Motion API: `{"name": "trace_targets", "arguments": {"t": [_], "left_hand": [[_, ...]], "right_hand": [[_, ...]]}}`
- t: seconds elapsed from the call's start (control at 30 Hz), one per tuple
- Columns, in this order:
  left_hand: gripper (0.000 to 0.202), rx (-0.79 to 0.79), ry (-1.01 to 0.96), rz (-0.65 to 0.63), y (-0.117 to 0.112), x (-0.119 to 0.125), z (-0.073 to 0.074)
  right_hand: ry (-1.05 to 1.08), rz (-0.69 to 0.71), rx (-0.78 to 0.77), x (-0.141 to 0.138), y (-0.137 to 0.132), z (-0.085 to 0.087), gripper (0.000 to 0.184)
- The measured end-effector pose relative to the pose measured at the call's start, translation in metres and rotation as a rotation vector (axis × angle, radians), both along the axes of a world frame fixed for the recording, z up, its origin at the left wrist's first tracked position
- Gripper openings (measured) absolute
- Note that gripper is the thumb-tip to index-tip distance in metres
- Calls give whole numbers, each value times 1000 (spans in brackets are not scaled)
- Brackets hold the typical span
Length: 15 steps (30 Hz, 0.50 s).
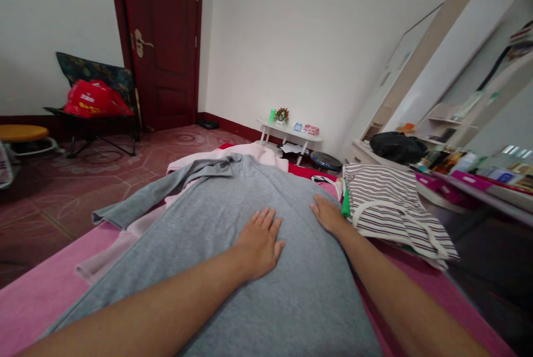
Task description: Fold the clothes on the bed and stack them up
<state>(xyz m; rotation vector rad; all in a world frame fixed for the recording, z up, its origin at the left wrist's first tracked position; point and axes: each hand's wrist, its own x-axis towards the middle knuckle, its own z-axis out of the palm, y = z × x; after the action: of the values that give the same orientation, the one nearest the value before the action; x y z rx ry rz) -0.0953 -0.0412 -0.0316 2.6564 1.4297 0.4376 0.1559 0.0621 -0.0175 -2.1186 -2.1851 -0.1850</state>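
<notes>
A long grey garment (233, 201) lies spread out flat on the pink bed cover (37, 296), one sleeve (141, 199) stretched out to the left. My left hand (260, 243) rests flat on the middle of the grey cloth, fingers together and stretched. My right hand (328, 215) lies flat on the garment's right edge, next to a striped black-and-white garment (391, 207). Neither hand holds anything. A pale pink garment (250, 152) lies under the grey one.
A green item (345, 204) peeks from under the striped pile. A small white low table (289, 130) with small items stands by the far wall. A folding chair with a red bag (94, 100) stands beside the dark red door (162, 40). Shelves and clutter (458, 162) line the right.
</notes>
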Motion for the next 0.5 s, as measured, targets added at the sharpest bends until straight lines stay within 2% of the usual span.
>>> {"name": "trace_targets", "arguments": {"t": [0.07,0.23,0.33,0.5], "left_hand": [[59,10,-2,12,0,2,2],[59,-30,-4,10,0,3,6],[59,-56,-20,6,0,3,10],[59,-76,-36,3,0,5,10]], "right_hand": [[-27,-139,12,0,26,4,38],[-14,-313,106,-13,65,10,46],[25,-370,85,-13,79,7,48],[76,-370,56,-5,96,2,31]]}}
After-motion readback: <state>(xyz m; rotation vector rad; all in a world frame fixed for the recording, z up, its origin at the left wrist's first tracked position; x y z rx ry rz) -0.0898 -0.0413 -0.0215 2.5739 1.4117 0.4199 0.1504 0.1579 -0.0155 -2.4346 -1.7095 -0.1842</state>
